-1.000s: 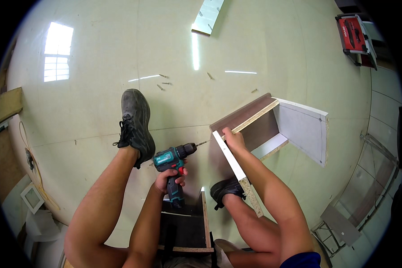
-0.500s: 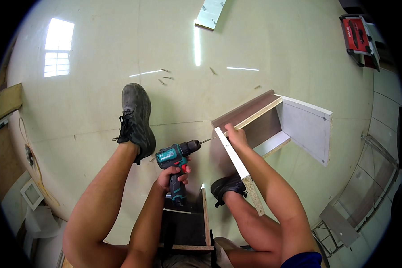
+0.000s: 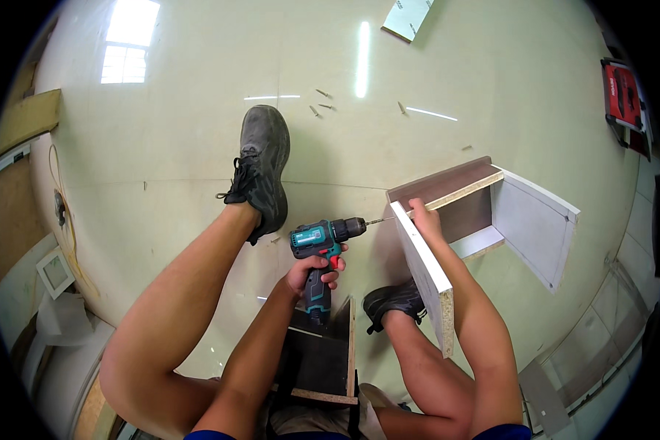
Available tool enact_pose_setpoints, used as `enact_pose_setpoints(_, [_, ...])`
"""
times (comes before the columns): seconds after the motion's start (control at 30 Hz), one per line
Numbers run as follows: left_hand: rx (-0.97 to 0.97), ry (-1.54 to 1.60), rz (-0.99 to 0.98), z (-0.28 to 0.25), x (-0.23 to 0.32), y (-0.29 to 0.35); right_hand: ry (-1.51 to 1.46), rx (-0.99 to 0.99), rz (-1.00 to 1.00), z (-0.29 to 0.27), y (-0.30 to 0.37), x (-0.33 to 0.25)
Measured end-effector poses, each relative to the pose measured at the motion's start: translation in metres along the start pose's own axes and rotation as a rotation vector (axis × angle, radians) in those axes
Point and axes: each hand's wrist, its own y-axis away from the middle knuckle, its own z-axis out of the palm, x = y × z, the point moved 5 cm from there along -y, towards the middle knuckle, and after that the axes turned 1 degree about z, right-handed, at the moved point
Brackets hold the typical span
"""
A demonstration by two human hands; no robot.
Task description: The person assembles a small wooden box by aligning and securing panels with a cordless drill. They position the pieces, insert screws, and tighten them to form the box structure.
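Observation:
My left hand [image 3: 315, 273] is wrapped round the handle of a teal and black cordless drill [image 3: 309, 236], index finger by the red trigger. Its thin drill bit [image 3: 376, 221] points right, with the tip at the outer face of a white-edged chipboard panel [image 3: 431, 258]; whether it has entered the panel cannot be made out. My right hand [image 3: 427, 218] grips the corner where that panel meets a brown board [image 3: 447, 180]. Both belong to an open box-like frame with a second white panel [image 3: 532, 224] on its right side. My right fingers are partly hidden behind the board.
Several screws [image 3: 323, 106] lie on the shiny pale floor beyond my left shoe [image 3: 264, 158]. A dark open box [image 3: 319, 361] sits between my legs. At the far right stands a red case [image 3: 623, 95]; a white board piece [image 3: 407, 18] lies at the top. A yellow cord [image 3: 66, 220] runs along the left.
The whole view has shifted, so everything appears farther right and mostly higher. The white-edged panel looks slightly turned, showing more of its outer face. Both hands keep their holds.

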Motion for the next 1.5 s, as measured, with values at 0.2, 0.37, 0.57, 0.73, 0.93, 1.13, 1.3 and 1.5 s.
enact_pose_setpoints(0.2, [0.007,0.017,0.002,0.0,0.0,-0.001,0.058,0.046,-0.062,0.0,0.002,-0.002])
enact_pose_setpoints(0.37, [-0.007,0.031,-0.011,-0.001,-0.002,-0.003,0.083,0.041,-0.049,-0.003,0.002,-0.003])
enact_pose_setpoints(0.57, [-0.023,0.051,-0.009,-0.006,-0.004,-0.002,0.055,0.006,-0.042,0.001,0.005,-0.007])
enact_pose_setpoints(0.73, [-0.037,0.063,-0.009,-0.005,-0.005,-0.004,0.06,0.004,-0.055,-0.002,0.001,-0.004])
enact_pose_setpoints(0.93, [-0.048,0.092,-0.009,-0.007,-0.006,-0.005,0.044,-0.007,-0.041,0.0,0.002,-0.004])
enact_pose_setpoints(1.13, [-0.05,0.093,-0.009,-0.01,-0.007,-0.005,0.075,0.008,-0.063,-0.001,-0.004,0.0])
enact_pose_setpoints(1.3, [-0.026,0.111,0.02,-0.008,-0.009,-0.005,0.179,-0.016,-0.069,-0.001,-0.021,0.011])
enact_pose_setpoints(1.5, [-0.039,0.159,0.038,-0.017,-0.017,-0.005,0.11,-0.068,0.022,-0.002,-0.033,0.024])
